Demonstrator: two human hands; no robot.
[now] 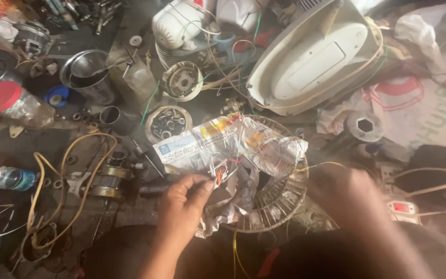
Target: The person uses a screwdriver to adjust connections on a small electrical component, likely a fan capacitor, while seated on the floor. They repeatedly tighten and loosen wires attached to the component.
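One left hand pinching one orange wire end, pointing up-right. One right hand, blurred, grip unreadable. One crumpled newspaper. One wire basket.

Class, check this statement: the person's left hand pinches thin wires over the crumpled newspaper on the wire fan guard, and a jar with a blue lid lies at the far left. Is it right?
One detail is wrong. The jar at the far left has a red lid, not a blue one, as the head view shows. The rest stands: the left hand pinches thin wires over the crumpled newspaper on the wire fan guard.
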